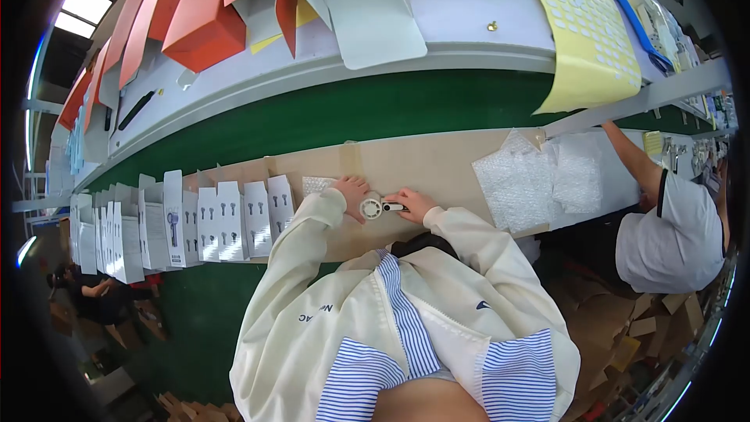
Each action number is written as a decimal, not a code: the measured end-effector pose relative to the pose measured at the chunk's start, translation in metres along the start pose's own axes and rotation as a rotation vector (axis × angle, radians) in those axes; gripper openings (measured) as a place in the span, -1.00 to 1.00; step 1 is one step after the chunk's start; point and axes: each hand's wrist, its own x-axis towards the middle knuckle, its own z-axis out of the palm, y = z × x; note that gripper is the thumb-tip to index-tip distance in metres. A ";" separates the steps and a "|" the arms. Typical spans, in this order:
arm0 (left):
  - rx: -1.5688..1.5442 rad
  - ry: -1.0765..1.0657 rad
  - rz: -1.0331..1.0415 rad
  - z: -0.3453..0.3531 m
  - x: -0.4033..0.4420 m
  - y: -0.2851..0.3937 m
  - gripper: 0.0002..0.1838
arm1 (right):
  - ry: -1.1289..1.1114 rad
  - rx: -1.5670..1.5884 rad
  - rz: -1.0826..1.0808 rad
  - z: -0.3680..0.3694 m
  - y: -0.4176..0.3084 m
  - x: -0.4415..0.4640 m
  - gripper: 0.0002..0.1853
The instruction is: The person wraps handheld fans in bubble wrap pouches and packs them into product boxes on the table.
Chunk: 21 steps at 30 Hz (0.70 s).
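In the head view, a small device with a round white slotted head [372, 209] and a short black-and-silver handle [394, 207] lies low over the brown work surface. My right hand [416, 206] comes from the right, its fingers closed around the handle end. My left hand [353, 194] rests beside the round head, palm down with the fingers apart, its thumb close to the head's rim. A small piece of bubble wrap [316, 184] shows beyond my left wrist, partly covered by the hand and sleeve.
White printed boxes [223, 219] stand in a row at left. Bubble wrap sheets [512, 180] lie at right. Ahead, a raised shelf [476, 0] carries orange boxes [207, 23] and a yellow sticker sheet [586, 23]. A co-worker [672, 227] is at right; another person [101, 297] is at lower left.
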 end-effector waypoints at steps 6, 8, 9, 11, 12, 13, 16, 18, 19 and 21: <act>-0.094 0.219 0.057 0.010 -0.012 -0.005 -0.20 | -0.100 0.085 -0.026 -0.004 0.003 0.022 -0.52; -0.093 0.232 0.053 0.012 -0.015 -0.006 -0.20 | -0.123 0.120 -0.023 -0.006 0.001 0.026 -0.52; -0.078 0.251 0.055 0.012 -0.015 -0.006 -0.21 | -0.110 0.051 -0.065 -0.008 0.001 0.028 -0.51; -0.068 0.263 0.058 0.013 -0.016 -0.004 -0.22 | -0.084 -0.084 -0.146 -0.010 0.000 0.030 -0.48; -0.082 0.288 0.020 0.014 -0.018 0.000 -0.22 | -0.087 -0.075 -0.143 -0.011 -0.004 0.030 -0.48; -0.095 0.313 -0.017 0.016 -0.019 0.005 -0.22 | -0.097 -0.101 -0.122 -0.014 -0.006 0.031 -0.47; -0.209 0.378 -0.107 0.020 -0.024 0.023 -0.20 | -0.106 -0.148 -0.078 -0.020 -0.009 0.033 -0.44; -0.417 0.476 -0.221 0.021 -0.027 0.031 -0.16 | -0.151 -0.115 -0.093 -0.024 -0.006 0.033 -0.43; -0.413 0.472 -0.217 0.022 -0.026 0.025 -0.16 | -0.173 -0.100 -0.100 -0.025 -0.004 0.033 -0.43; -0.538 0.207 -0.234 0.027 -0.018 -0.002 -0.12 | -0.180 -0.037 -0.096 -0.022 0.001 0.032 -0.44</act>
